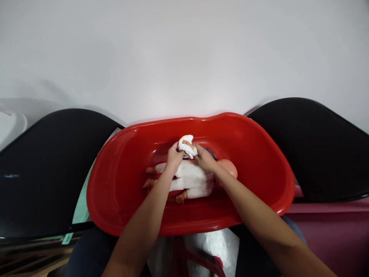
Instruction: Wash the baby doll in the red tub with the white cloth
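your left hand (174,156) and right hand (205,159) are close together, both gripping a white cloth (187,146) just beyond a white-suited doll (191,179). the doll lies in a red tub (230,130), its head (228,168) toward your right and its bare feet (149,183) toward your left.

Bright, even light washes out the white cloth (187,139), and the frame edges bow.

Two curved black panels (49,169), a pale wall (184,54) beyond, white plastic (213,250) below.
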Tool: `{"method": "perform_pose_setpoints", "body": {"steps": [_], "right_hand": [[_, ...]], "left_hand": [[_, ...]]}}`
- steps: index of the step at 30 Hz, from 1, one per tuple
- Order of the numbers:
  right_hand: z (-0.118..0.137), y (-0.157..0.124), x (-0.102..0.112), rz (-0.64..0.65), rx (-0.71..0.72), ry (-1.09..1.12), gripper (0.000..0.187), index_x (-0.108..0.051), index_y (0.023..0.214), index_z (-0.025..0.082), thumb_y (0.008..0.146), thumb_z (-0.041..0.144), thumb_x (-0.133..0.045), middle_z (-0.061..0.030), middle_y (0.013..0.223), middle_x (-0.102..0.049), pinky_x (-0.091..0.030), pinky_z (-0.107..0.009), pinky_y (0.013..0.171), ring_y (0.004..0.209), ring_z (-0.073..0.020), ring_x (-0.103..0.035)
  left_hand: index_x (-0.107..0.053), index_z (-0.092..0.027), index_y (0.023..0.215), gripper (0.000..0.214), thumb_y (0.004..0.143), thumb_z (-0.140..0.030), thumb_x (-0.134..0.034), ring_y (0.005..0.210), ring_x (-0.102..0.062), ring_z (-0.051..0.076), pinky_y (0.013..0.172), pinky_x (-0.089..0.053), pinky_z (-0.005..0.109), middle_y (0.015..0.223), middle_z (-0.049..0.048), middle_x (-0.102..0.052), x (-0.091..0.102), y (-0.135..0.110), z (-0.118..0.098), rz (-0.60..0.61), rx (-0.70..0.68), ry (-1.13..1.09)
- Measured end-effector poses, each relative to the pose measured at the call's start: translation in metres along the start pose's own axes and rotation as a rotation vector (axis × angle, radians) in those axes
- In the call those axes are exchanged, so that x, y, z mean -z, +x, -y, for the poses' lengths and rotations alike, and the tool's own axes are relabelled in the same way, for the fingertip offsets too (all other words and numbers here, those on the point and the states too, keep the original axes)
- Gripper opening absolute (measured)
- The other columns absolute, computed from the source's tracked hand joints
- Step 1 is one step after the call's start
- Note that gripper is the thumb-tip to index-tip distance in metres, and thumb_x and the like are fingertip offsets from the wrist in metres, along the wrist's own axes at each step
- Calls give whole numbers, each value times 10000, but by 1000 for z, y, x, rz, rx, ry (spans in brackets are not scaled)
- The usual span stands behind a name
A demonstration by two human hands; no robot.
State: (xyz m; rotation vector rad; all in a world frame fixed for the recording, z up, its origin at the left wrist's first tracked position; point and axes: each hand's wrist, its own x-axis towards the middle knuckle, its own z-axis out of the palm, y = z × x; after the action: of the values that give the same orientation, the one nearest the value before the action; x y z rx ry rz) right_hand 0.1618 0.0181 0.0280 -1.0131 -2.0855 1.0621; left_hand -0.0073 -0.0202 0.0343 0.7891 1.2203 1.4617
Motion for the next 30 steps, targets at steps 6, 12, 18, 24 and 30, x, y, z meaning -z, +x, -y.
{"method": "perform_pose_setpoints", "body": {"steps": [6,12,18,24,30], "right_hand": [[0,2,-2,46,25,-93,295,-665,1204,205,926,221,-568,-90,1235,-717,-503,-357,992,1074,-221,-657],[1,1,-2,53,8,-109,379,-657,1256,205,888,164,-575,-99,1286,-707,-482,-405,1066,1147,-235,-644],[24,-4,12,99,-147,194,411,-635,1335,243,930,314,-633,-70,1251,-718,-535,-397,1008,1120,-237,-670],[15,0,5,-35,-171,212,455,-667,1136,201,1013,604,-495,-57,1088,-717,-531,-360,955,1007,-211,-645],[6,2,0,-67,-145,195,462,-599,1056,190,998,644,-533,-46,1028,-674,-500,-309,863,935,-186,-608]], "left_hand": [[-720,-210,1142,401,751,-149,-787,1091,-655,221,1031,-499,346,1194,81,-705,6,6,13,-125,-156,258],[-665,-243,1229,458,809,-64,-695,1168,-667,253,1099,-468,376,1201,69,-725,1,3,11,-76,-141,205],[-658,-241,1312,563,801,-9,-620,1315,-587,293,1208,-388,423,1340,99,-678,3,1,7,-103,-237,335],[-601,-257,1485,794,732,-33,-720,1408,-520,318,1231,-371,440,1509,131,-565,-3,-7,7,42,-247,313],[-652,-228,1432,518,938,-379,-679,1240,-661,290,1096,-510,429,1333,106,-712,0,-3,0,209,-37,-119]]}}
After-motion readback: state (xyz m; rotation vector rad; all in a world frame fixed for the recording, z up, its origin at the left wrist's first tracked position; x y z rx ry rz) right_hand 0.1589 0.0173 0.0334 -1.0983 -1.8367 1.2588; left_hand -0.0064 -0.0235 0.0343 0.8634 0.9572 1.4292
